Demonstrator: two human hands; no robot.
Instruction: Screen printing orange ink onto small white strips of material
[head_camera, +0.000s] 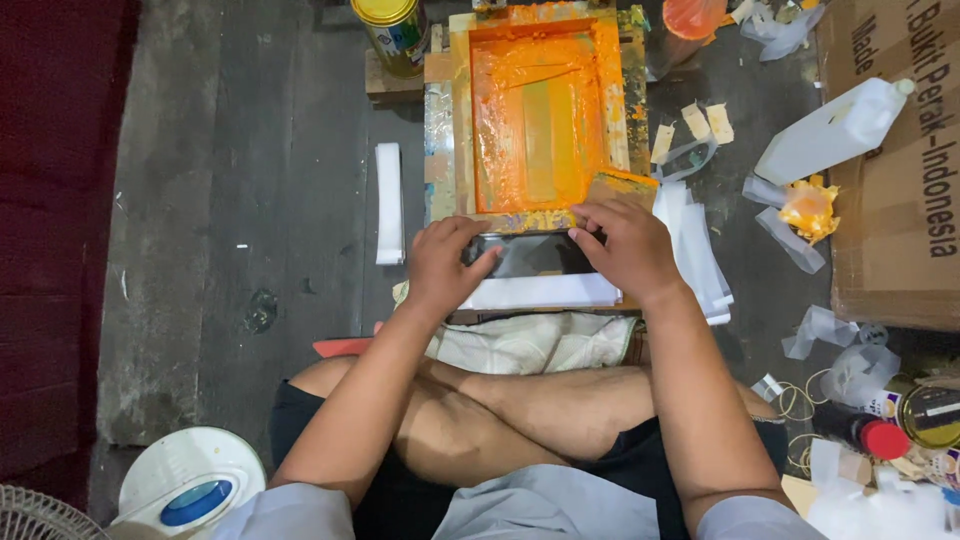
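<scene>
The person is sitting cross-legged on the floor, and both hands are pressing on a dark glossy sheet (530, 255) that is lying on a stack of white sheets (545, 292), just in front of an orange-inked printing screen (535, 110). The left hand (440, 268) is lying flat with its fingers spread narrowly over the sheet's left end. The right hand (622, 245) is cupping the right end, its fingertips curling at the sheet's far edge. Neither hand is closing around anything; both are holding the sheet down by contact.

Risks from this position:
- The fingertips of the right hand are working right beside the screen's ink-smeared near frame edge (530, 218). A small forward slip could be picking up wet orange ink and carrying it onto the sheet.
- Uneven pressure between the two hands could be skewing the dark sheet against the white stack below.
- The loose white strips (700, 250) on the right are lying close to the wrist and could be getting dragged.

Limits of the view:
- The hands are covering both ends of the dark sheet, so its full outline is not showing.
- It is probably a film or plastic piece; the glare is making the material hard to confirm.
- The screen's far end and a paint tin (393, 32) are being cut off by the top edge.
- The base beneath the white stack is being hidden by the cloth (530, 345) and the legs.
</scene>
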